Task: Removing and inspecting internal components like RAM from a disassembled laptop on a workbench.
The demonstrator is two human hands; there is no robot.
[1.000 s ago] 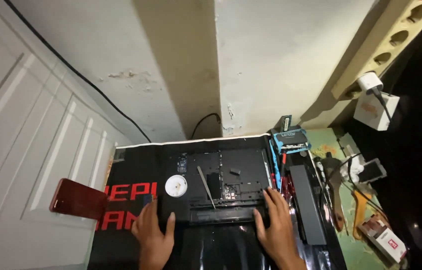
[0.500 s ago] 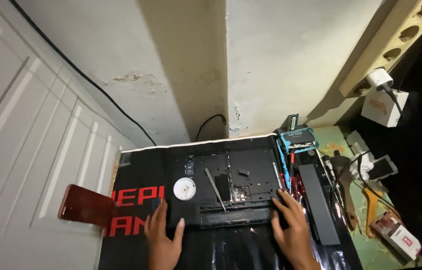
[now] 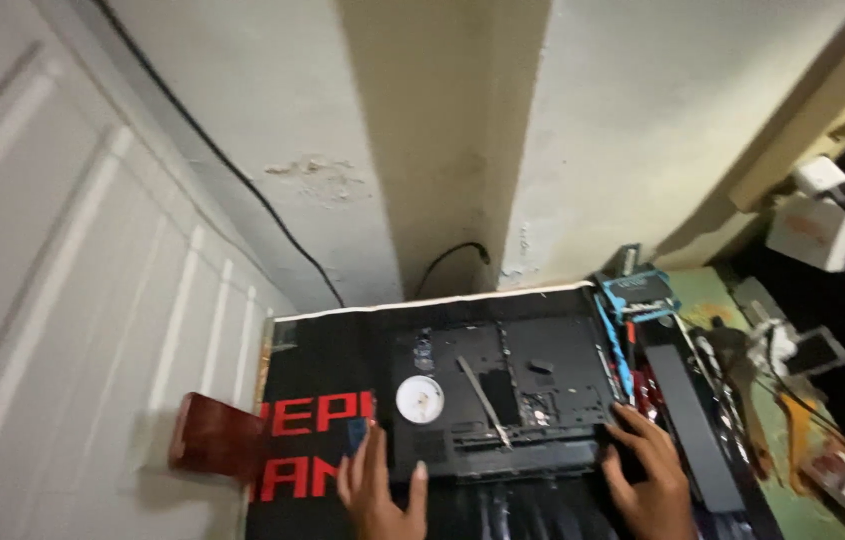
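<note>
A black opened laptop base (image 3: 508, 395) lies bottom-up on a black mat with red lettering (image 3: 313, 440). A small round white dish (image 3: 420, 398) rests on its left part, and a thin metal tool (image 3: 484, 400) lies across its middle. My left hand (image 3: 381, 490) lies flat at the base's near left corner, fingers spread, thumb on the edge. My right hand (image 3: 646, 476) rests on the near right corner with fingers curled over the edge. Neither hand holds a loose object.
A dark red box (image 3: 215, 440) sits left of the mat by a white panelled door (image 3: 53, 300). A long black panel (image 3: 688, 425) and blue tools (image 3: 633, 295) lie to the right. White chargers (image 3: 815, 220) and cables clutter the far right. A black cable (image 3: 243, 190) runs down the wall.
The view has tilted upward, so the laptop base and both hands sit lower in the picture. The hands keep their places at the base's near corners.
</note>
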